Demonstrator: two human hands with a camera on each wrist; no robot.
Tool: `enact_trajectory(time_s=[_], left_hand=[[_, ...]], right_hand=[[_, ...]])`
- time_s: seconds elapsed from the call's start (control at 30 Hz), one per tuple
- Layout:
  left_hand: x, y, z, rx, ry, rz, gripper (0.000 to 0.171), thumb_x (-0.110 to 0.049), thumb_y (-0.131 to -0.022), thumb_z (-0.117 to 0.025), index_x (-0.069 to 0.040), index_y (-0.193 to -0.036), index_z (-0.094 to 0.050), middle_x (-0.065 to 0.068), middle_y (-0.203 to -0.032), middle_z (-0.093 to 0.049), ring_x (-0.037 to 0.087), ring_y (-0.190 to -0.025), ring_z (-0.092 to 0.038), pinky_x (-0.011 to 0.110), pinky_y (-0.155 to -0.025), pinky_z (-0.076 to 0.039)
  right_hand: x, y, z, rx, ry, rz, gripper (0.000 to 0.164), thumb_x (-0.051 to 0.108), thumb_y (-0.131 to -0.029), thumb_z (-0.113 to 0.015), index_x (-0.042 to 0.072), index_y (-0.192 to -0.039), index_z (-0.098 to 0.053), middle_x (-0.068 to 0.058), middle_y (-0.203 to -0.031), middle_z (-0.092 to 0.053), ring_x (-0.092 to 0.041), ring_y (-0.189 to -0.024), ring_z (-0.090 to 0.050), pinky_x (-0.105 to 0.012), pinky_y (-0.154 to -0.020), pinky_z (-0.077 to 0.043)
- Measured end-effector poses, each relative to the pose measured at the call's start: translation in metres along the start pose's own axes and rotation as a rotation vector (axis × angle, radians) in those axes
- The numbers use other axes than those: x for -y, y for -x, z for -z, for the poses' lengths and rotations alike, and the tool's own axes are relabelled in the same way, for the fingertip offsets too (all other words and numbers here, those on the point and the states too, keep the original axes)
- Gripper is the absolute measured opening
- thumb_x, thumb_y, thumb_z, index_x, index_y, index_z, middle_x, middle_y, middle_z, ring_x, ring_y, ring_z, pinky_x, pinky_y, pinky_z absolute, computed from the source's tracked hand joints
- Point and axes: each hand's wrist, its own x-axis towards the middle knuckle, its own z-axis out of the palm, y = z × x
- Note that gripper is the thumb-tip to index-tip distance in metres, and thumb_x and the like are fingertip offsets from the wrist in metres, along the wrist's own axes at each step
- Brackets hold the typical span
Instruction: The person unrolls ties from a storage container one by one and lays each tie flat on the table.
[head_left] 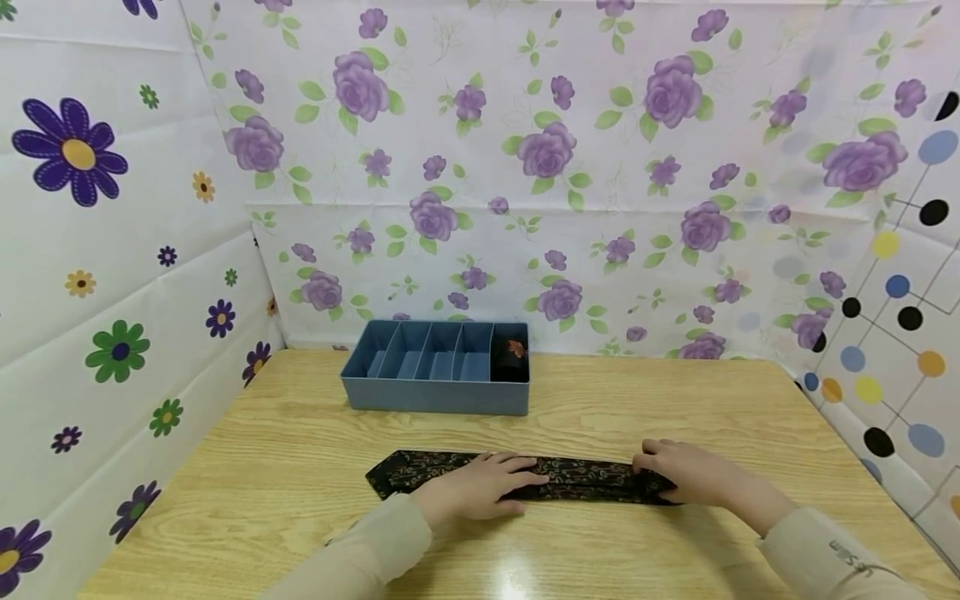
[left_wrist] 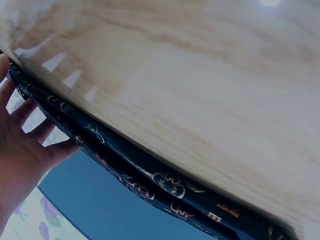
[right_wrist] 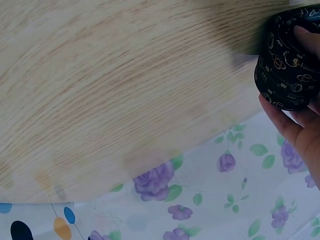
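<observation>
A dark necktie (head_left: 585, 477) with a small patterned print lies lengthwise across the table, its pointed wide end to the left. My left hand (head_left: 480, 486) rests on the tie's middle with the fingers stretched out. In the left wrist view, the fingers of that hand lie along the tie (left_wrist: 165, 185). At the right end, my right hand (head_left: 690, 475) holds the rolled part of the tie. The right wrist view shows this roll (right_wrist: 282, 75) as a thick coil, with the thumb at its upper side and fingers beneath it.
A blue-grey box (head_left: 438, 396) with several compartments stands behind the tie. Its rightmost compartment holds a dark rolled item (head_left: 510, 360) with an orange-red motif. Flower-patterned cloth (head_left: 480, 167) walls the back of the wooden table (head_left: 262, 500), with printed sheets at both sides.
</observation>
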Motion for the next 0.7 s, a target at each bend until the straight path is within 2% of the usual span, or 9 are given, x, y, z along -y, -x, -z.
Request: enact_trajectory(time_s=[0.17,0.37,0.7], left_hand=[[0.003,0.004,0.002,0.006,0.017,0.018,0.052,-0.040,-0.097,-0.046,-0.035,-0.147,-0.031,-0.001,-0.156,-0.026,0.024,-0.143,-0.025,0.052,-0.112,-0.029],[0.004,0.002,0.005,0.018,0.018,0.048,0.050,-0.039,-0.096,-0.049,-0.037,-0.145,-0.036,-0.001,-0.155,-0.028,0.024,-0.142,-0.028,0.050,-0.111,-0.032],[-0.009,-0.003,0.009,-0.051,-0.029,0.076,0.039,-0.037,-0.095,-0.053,-0.031,-0.134,-0.051,0.001,-0.149,-0.038,0.022,-0.137,-0.036,0.046,-0.107,-0.039]], right_hand=[[0.001,-0.002,-0.001,-0.004,-0.012,-0.002,0.035,0.015,-0.072,-0.081,0.018,-0.100,-0.060,0.004,-0.092,-0.054,-0.016,-0.079,-0.058,-0.028,-0.066,-0.052],[0.002,-0.003,-0.003,-0.013,-0.007,-0.007,0.037,0.014,-0.072,-0.081,0.017,-0.099,-0.057,0.003,-0.094,-0.055,-0.018,-0.082,-0.059,-0.030,-0.067,-0.053],[0.003,-0.003,-0.004,0.005,-0.010,-0.034,0.040,0.011,-0.070,-0.082,0.014,-0.101,-0.056,0.001,-0.096,-0.056,-0.021,-0.083,-0.060,-0.031,-0.067,-0.053]])
